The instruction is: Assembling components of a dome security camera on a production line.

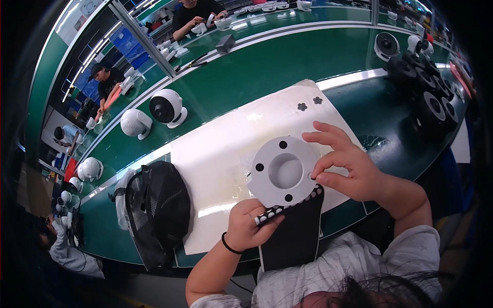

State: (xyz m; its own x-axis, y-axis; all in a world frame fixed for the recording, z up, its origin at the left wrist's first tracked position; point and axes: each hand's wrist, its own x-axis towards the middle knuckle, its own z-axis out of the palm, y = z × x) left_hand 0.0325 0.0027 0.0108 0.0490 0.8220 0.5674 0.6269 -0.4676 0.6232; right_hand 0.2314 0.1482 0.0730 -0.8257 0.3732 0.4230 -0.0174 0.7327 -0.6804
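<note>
The white disc (284, 171) sits on the white mat (215, 159), and the right hand (349, 167) has thumb and forefinger pinched together at its right edge, other fingers fanned above. Just below the disc, the left hand (246, 226) is fisted, wrist bent up, fingers clamped on the black sheet (295, 231) of dots.

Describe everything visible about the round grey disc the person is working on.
The grey disc is a flat, matte, plastic-looking ring with a shallow round hollow at its centre and black dots spaced around its face. It lies face up on the white mat. The right hand pinches at its right rim with fingertips, while the left hand sits just below it, gripping a black sheet of dots whose top edge tucks under the disc.
</note>
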